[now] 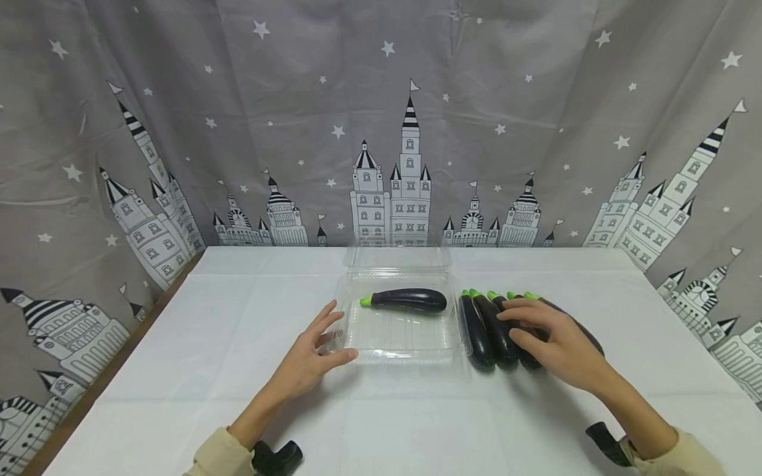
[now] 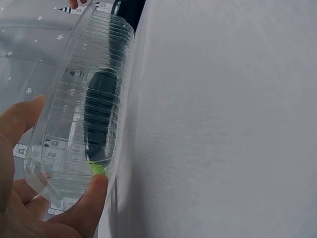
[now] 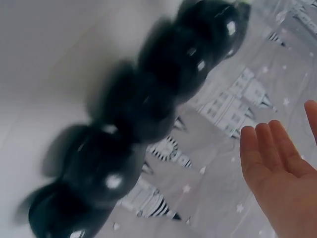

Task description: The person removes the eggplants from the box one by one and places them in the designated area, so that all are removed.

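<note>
One dark purple aubergine with a green stalk [image 1: 407, 299] lies crosswise in the clear plastic clamshell tray [image 1: 399, 334], its lid folded back, on the white-clothed table [image 1: 178, 370]. The left hand [image 1: 309, 360] steadies the tray's near corner, thumb and straight fingers against it. The right hand [image 1: 556, 344], its grip loose and fingers relaxed, rests over the row of aubergines [image 1: 494, 327] lined up just beside the tray, clasping none.

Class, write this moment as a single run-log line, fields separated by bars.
left hand: touching clear tray edge | right hand: open over aubergine row | tray: one aubergine inside | surface: white table
</note>
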A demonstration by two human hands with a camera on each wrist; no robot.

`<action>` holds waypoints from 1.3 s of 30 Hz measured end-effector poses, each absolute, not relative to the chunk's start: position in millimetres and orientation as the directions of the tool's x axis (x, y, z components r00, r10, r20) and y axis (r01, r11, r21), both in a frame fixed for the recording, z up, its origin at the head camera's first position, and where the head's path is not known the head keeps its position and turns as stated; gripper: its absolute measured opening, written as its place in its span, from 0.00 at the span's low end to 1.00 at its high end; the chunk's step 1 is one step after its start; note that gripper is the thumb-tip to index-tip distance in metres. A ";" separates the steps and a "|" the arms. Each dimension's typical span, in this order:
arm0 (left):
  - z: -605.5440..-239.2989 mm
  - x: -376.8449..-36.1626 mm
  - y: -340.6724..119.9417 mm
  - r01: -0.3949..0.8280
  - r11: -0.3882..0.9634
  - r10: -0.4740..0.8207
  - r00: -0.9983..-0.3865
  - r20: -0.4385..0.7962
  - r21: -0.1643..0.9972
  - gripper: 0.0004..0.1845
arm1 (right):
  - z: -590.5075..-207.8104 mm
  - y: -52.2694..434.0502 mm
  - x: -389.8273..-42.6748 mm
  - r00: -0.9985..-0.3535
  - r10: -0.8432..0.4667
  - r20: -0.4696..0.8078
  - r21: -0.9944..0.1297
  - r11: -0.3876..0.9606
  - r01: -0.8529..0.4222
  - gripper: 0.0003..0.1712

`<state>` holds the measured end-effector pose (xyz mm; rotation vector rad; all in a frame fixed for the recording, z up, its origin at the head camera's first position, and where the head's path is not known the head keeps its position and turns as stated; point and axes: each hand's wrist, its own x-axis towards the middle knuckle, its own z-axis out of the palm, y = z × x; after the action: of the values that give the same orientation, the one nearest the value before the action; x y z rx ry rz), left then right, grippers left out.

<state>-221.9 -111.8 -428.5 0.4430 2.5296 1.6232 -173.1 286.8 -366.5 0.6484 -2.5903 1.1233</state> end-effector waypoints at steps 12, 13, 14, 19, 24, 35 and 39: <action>-426.9 -221.0 -112.3 0.173 0.388 0.293 -0.954 0.057 0.905 0.41 | -368.6 239.1 -182.5 -0.888 -0.345 0.306 -0.742 0.498 -0.449 0.15; -426.6 -220.5 -112.5 0.174 0.385 0.294 -0.954 0.059 0.906 0.41 | -369.0 234.9 -183.8 -0.885 -0.346 0.313 -0.734 0.503 -0.456 0.15; -427.1 -220.5 -112.7 0.176 0.387 0.295 -0.954 0.059 0.905 0.41 | -369.7 231.4 -185.1 -0.882 -0.347 0.319 -0.727 0.507 -0.463 0.15; -428.6 -220.8 -112.6 0.180 0.385 0.295 -0.953 0.064 0.905 0.42 | -373.5 212.4 -191.1 -0.882 -0.321 0.346 -0.693 0.546 -0.471 0.15; -429.4 -221.5 -111.5 0.184 0.386 0.297 -0.952 0.067 0.904 0.42 | -379.8 194.2 -195.8 -0.902 -0.267 0.339 -0.706 0.562 -0.431 0.14; -429.8 -221.5 -111.5 0.179 0.378 0.292 -0.954 0.066 0.908 0.42 | -393.6 168.3 -218.4 -0.882 -0.274 0.385 -0.690 0.549 -0.472 0.15; -429.3 -221.8 -110.7 0.190 0.373 0.300 -0.951 0.076 0.908 0.41 | -398.5 163.1 -231.5 -0.864 -0.294 0.409 -0.642 0.581 -0.501 0.14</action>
<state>-221.8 -110.7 -429.3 0.4512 2.5168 1.6430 -231.5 163.1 -398.5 0.6563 -2.5551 1.1567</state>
